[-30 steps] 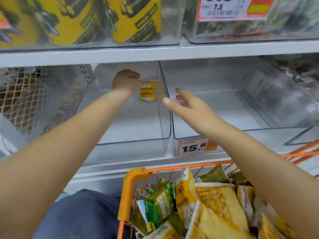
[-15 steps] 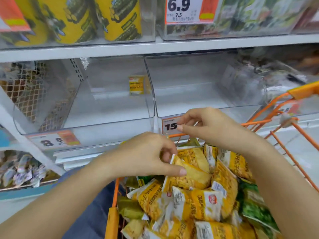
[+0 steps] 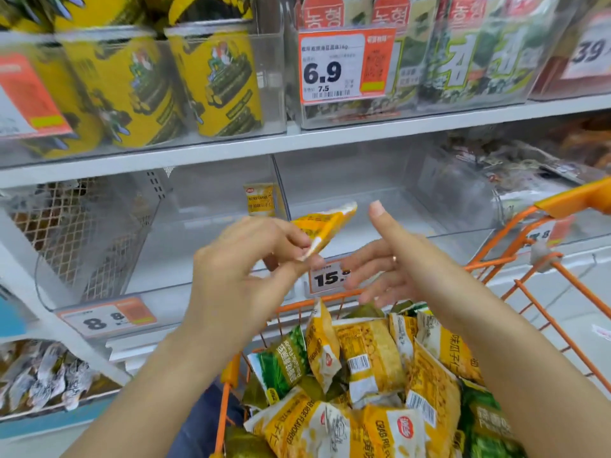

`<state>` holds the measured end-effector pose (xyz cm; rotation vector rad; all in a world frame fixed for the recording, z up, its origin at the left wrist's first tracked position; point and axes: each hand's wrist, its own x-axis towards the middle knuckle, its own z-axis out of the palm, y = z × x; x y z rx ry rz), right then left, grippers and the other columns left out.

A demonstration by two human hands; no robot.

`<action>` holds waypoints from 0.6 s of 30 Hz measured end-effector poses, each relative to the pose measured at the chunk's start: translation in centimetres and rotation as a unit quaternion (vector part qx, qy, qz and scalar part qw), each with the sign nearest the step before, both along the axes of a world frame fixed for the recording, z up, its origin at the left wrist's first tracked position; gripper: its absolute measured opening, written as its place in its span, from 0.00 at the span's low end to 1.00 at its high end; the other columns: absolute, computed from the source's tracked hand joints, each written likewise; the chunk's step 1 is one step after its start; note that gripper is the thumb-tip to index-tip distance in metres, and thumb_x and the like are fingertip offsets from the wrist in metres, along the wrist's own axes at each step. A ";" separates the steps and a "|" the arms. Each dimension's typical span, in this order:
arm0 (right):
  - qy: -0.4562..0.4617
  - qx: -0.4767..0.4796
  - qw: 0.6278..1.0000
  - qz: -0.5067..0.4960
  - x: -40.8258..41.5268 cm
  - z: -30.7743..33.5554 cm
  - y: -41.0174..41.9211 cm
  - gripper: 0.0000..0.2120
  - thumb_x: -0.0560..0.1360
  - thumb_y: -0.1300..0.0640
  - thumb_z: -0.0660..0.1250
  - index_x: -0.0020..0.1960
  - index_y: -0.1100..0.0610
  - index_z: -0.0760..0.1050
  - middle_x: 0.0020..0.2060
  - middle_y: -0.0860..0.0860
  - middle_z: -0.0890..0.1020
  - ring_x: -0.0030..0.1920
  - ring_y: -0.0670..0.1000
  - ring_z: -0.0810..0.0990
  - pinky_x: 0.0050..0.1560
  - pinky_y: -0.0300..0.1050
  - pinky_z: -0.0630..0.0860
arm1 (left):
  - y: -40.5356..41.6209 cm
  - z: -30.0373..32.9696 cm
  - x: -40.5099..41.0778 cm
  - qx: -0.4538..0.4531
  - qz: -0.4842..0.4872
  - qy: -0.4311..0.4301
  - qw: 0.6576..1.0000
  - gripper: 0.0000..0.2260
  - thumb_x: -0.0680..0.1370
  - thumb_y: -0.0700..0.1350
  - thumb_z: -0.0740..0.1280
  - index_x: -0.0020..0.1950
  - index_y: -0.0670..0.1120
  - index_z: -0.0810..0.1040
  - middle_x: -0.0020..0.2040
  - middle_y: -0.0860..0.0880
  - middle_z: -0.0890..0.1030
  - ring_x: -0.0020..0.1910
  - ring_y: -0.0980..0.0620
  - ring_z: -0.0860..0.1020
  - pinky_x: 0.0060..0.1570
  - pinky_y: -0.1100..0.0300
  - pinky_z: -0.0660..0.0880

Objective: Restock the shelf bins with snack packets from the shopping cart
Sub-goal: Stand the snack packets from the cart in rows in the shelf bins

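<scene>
My left hand [image 3: 244, 276] pinches a yellow snack packet [image 3: 325, 226] by its lower corner, held up in front of the clear shelf bins. My right hand [image 3: 386, 262] is beside it with fingers spread and holds nothing. One yellow packet [image 3: 259, 200] stands upright at the back right of the left clear bin [image 3: 165, 259]. The bin to its right [image 3: 380, 200] holds no packets. Below my arms the orange shopping cart [image 3: 529, 266] is full of several yellow and green snack packets [image 3: 370, 368].
Price tags reading 8.8 [image 3: 105, 317] and 15 [image 3: 329, 277] sit on the bin fronts. The shelf above carries yellow cans [image 3: 215, 81] and green seaweed packs [image 3: 463, 51] behind a 6.9 tag. A wire mesh divider [image 3: 66, 233] is at the left.
My left hand placed one packet in the left bin, dropped to the cart, took another yellow packet and has lifted it to bin height. My right hand rose from the cart and opened.
</scene>
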<state>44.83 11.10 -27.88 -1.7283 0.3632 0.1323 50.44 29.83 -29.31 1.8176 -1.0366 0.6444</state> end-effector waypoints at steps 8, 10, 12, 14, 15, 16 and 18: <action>-0.073 0.145 0.986 -0.023 0.1 -1.8 0.5 0.15 0.77 0.52 0.63 0.50 0.65 0.80 0.41 0.60 0.85 0.38 0.52 0.84 0.38 0.41 0.80 | -0.9 -3.5 -0.5 0.100 -0.033 -0.092 0.990 0.12 0.75 0.56 0.69 0.41 0.48 0.79 0.52 0.52 0.80 0.52 0.54 0.77 0.52 0.66 0.71; -0.095 0.128 0.987 -0.032 0.2 -1.7 0.5 0.15 0.78 0.54 0.63 0.50 0.66 0.80 0.43 0.62 0.84 0.39 0.53 0.84 0.37 0.40 0.80 | -1.0 -1.9 -1.1 0.029 -0.008 0.089 0.996 0.11 0.74 0.60 0.67 0.44 0.53 0.78 0.53 0.57 0.80 0.54 0.60 0.77 0.51 0.71 0.70; -0.119 0.102 0.987 -0.031 0.3 -1.8 0.7 0.13 0.77 0.55 0.64 0.50 0.65 0.80 0.42 0.62 0.84 0.38 0.53 0.84 0.36 0.40 0.80 | -1.3 -0.5 -0.8 -0.016 0.006 0.287 0.958 0.12 0.72 0.60 0.67 0.50 0.55 0.77 0.49 0.59 0.82 0.52 0.63 0.79 0.45 0.72 0.73; -0.134 0.105 0.985 -0.030 0.4 -1.8 1.1 0.11 0.77 0.56 0.64 0.51 0.63 0.80 0.41 0.60 0.84 0.39 0.53 0.84 0.37 0.42 0.80 | -1.6 0.0 0.2 0.005 -0.041 0.445 0.895 0.18 0.69 0.59 0.71 0.54 0.53 0.77 0.45 0.57 0.84 0.46 0.61 0.82 0.42 0.70 0.76; -0.138 0.110 0.984 -0.031 0.4 -2.0 1.4 0.10 0.77 0.57 0.64 0.52 0.62 0.80 0.41 0.59 0.84 0.40 0.53 0.84 0.37 0.43 0.81 | -1.7 0.1 0.4 0.013 -0.064 0.490 0.869 0.19 0.68 0.58 0.74 0.54 0.51 0.78 0.43 0.53 0.85 0.43 0.57 0.83 0.41 0.67 0.77; -0.138 0.115 0.983 -0.034 0.4 -2.0 1.6 0.09 0.77 0.57 0.64 0.52 0.61 0.79 0.40 0.58 0.84 0.40 0.52 0.84 0.37 0.43 0.81 | -1.8 0.1 0.5 0.008 -0.071 0.511 0.857 0.19 0.66 0.56 0.76 0.53 0.49 0.79 0.43 0.50 0.86 0.42 0.54 0.84 0.40 0.65 0.78; -0.132 0.110 0.984 -0.039 0.5 -2.0 1.7 0.08 0.77 0.58 0.65 0.53 0.61 0.78 0.40 0.57 0.84 0.40 0.53 0.84 0.39 0.46 0.82 | -1.8 -0.1 0.5 -0.027 -0.059 0.516 0.854 0.19 0.64 0.51 0.74 0.51 0.46 0.81 0.42 0.46 0.85 0.40 0.50 0.84 0.39 0.62 0.79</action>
